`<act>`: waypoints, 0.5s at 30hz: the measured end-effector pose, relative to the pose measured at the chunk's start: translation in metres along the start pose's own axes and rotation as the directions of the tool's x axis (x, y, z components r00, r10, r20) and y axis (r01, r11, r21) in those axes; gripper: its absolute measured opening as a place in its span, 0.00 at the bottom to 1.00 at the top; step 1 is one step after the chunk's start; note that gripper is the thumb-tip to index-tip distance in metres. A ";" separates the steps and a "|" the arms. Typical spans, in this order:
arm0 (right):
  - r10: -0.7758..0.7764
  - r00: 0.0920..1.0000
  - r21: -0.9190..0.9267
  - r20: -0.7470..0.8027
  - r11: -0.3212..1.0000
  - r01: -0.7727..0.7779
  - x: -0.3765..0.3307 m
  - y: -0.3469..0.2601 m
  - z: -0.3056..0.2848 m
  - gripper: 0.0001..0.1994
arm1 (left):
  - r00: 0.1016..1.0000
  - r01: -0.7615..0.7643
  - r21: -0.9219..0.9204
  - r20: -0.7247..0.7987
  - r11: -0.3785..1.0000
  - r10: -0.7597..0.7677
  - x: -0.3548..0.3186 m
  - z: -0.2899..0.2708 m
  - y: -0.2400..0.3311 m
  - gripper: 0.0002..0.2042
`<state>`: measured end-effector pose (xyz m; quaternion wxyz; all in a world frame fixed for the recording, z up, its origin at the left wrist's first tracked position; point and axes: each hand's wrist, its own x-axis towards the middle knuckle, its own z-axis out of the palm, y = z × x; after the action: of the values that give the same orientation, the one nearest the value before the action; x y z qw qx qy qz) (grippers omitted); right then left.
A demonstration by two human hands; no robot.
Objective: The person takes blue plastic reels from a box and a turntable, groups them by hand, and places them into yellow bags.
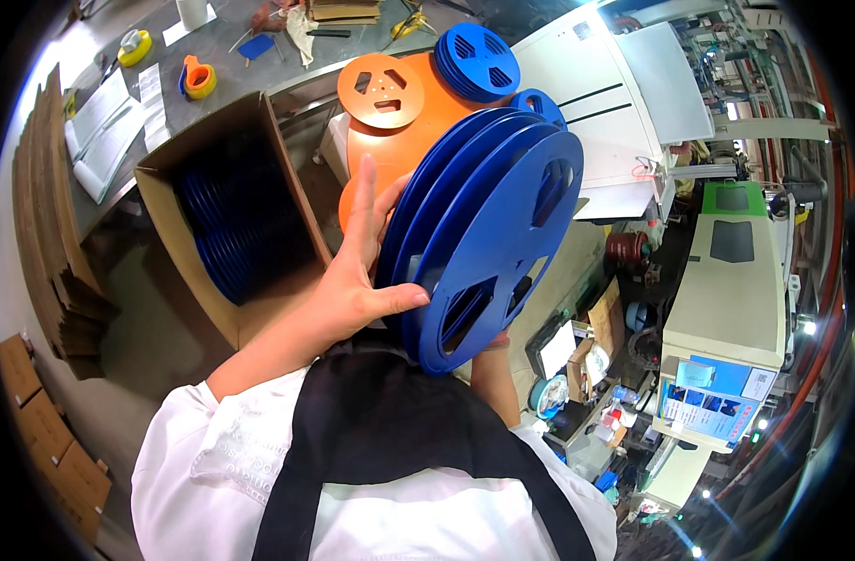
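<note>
Several blue plastic reels [502, 252] stand tilted on edge, fanned slightly apart, in front of my chest. My left hand [357, 257] is at their left side with its fingers spread. Its index finger points up, and the thumb reaches the rim of the nearest reel. Some of its other fingers lie partly behind the reels. My right forearm [495, 383] rises under the stack, but the reels hide the right hand and its fingers. An open cardboard box [292, 178] to my left holds rows of blue reels [224, 257].
Beyond the reels, an orange round surface [376, 154] bears an orange reel [381, 91] and a stack of blue reels [479, 61]. A grey worktable [231, 42] with tape rolls is at the far left. Flattened cardboard [49, 215] leans there. Machines [727, 290] stand on the right.
</note>
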<state>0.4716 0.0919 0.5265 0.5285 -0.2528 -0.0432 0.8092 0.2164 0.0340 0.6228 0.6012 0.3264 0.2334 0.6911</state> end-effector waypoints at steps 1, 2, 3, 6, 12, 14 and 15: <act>-0.007 1.000 -0.005 -0.006 1.000 0.007 -0.001 -0.001 -0.001 0.16 | 1.000 0.003 -0.006 -0.001 1.000 -0.003 0.000 -0.001 0.000 0.63; -0.014 1.000 -0.008 -0.006 1.000 0.014 -0.002 -0.004 0.000 0.16 | 1.000 0.004 -0.008 0.003 1.000 -0.004 0.000 -0.002 0.000 0.63; -0.021 1.000 -0.012 -0.010 1.000 0.021 -0.003 -0.005 -0.001 0.16 | 1.000 0.005 -0.010 0.007 1.000 -0.005 0.000 -0.003 0.000 0.63; -0.034 0.999 -0.027 -0.014 0.999 0.034 -0.007 -0.009 -0.002 0.16 | 1.000 0.017 -0.034 0.001 0.999 -0.017 0.001 -0.003 0.002 0.62; -0.053 0.998 -0.052 -0.028 0.997 0.051 -0.008 -0.014 -0.004 0.15 | 1.000 0.017 -0.037 -0.009 0.999 -0.018 0.005 -0.006 0.005 0.62; -0.060 0.998 -0.064 -0.030 0.996 0.058 -0.007 -0.014 -0.004 0.15 | 0.999 0.017 -0.029 -0.030 0.999 -0.018 0.007 -0.010 0.004 0.61; -0.068 0.997 -0.070 -0.034 0.995 0.065 -0.006 -0.014 -0.005 0.15 | 0.999 0.016 -0.020 -0.045 1.000 -0.017 0.008 -0.013 0.001 0.61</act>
<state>0.4873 0.0919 0.5288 0.5469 -0.2841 -0.0697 0.7844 0.2058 0.0423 0.6158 0.6045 0.3031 0.2429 0.6955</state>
